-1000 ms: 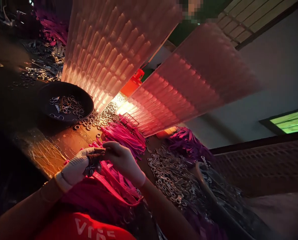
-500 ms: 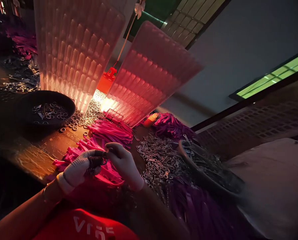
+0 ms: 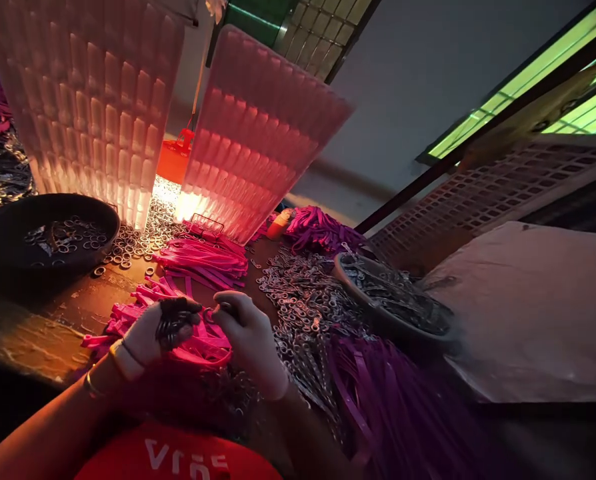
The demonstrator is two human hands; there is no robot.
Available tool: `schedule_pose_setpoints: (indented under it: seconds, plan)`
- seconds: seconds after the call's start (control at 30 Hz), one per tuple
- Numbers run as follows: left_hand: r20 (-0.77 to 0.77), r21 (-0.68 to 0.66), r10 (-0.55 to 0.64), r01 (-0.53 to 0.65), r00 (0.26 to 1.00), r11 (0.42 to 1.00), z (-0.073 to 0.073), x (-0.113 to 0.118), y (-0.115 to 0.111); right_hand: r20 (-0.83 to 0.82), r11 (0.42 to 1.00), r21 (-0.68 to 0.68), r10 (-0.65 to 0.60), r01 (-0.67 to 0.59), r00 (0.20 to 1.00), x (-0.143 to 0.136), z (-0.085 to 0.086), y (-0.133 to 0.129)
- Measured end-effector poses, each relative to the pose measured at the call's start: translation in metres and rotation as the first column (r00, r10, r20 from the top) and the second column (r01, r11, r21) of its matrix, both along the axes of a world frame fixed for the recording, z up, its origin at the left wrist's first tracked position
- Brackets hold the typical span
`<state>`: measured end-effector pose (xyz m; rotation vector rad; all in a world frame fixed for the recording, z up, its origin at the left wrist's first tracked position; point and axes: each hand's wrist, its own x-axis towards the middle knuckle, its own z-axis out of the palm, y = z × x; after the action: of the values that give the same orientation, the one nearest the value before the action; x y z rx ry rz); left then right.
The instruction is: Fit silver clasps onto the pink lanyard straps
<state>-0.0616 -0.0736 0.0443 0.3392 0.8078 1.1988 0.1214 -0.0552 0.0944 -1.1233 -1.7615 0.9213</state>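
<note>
My left hand (image 3: 161, 333), in a white glove with dark fingers, is closed around several dark metal rings (image 3: 174, 323). Close to its right, my right hand (image 3: 248, 337), also gloved, is pinched at a small ring (image 3: 208, 315) between the two hands; its fingertips partly hide what they hold. Beneath and behind both hands lie bright pink straps (image 3: 128, 317), with another pink bundle (image 3: 203, 260) farther back. A heap of metal clasps (image 3: 303, 300) is spread right of my right hand.
A dark bowl (image 3: 111, 230) of rings stands at left, near loose rings (image 3: 128, 243). Two ribbed translucent panels (image 3: 98, 120) (image 3: 258, 133) flank a lit red lamp (image 3: 174, 160). At right are a basin (image 3: 348, 280) of metal pieces, purple straps (image 3: 378, 393) and a pale sack (image 3: 528, 307).
The view has swung right, so the surroundings sit farther left. My left hand has turned, showing more of the dark rings in it. My right hand stays pinched beside it.
</note>
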Motion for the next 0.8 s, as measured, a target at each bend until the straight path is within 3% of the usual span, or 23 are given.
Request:
schedule_pose_setpoints:
  seconds: [0.1, 0.27, 0.37, 0.47, 0.57, 0.67, 0.73, 0.8]
  plan:
    - [0.008, 0.058, -0.071, 0.070, 0.997, 0.996, -0.003, 0.014, -0.007, 0.074, 0.999, 0.035, -0.002, 0.000, 0.997, -0.007, -0.010, 0.003]
    - [-0.095, 0.137, 0.019, -0.006, 0.995, 0.991, -0.002, 0.022, -0.016, 0.130, 0.998, 0.007, 0.068, -0.070, 0.989, -0.007, -0.018, 0.009]
    - [-0.174, 0.161, 0.031, -0.002, 0.984, 0.987, -0.002, 0.019, -0.016, 0.226, 0.985, 0.059, 0.147, -0.165, 0.963, -0.004, -0.021, 0.015]
    - [-0.164, 0.156, 0.031, -0.005, 0.986, 0.988, -0.007, 0.018, -0.011, 0.421, 0.953, 0.146, 0.181, -0.264, 0.889, -0.006, -0.023, 0.017]
    - [-0.107, 0.120, 0.011, 0.002, 0.994, 0.993, -0.012, 0.018, -0.003, 0.647, 0.942, 0.229, 0.040, -0.244, 0.762, -0.012, -0.027, 0.013]
    - [-0.098, 0.013, 0.024, -0.023, 0.995, 1.000, -0.012, 0.020, 0.008, 0.740, 0.935, 0.267, -0.043, -0.235, 0.671, -0.015, -0.032, 0.009]
    - [-0.109, -0.053, 0.023, -0.029, 0.994, 0.998, -0.009, 0.020, 0.016, 0.719, 0.952, 0.224, -0.017, -0.209, 0.694, -0.011, -0.036, 0.015]
    - [-0.098, -0.079, -0.044, 0.037, 0.994, 0.996, -0.005, 0.018, 0.027, 0.651, 0.970, 0.151, 0.045, -0.188, 0.758, -0.001, -0.039, 0.032]
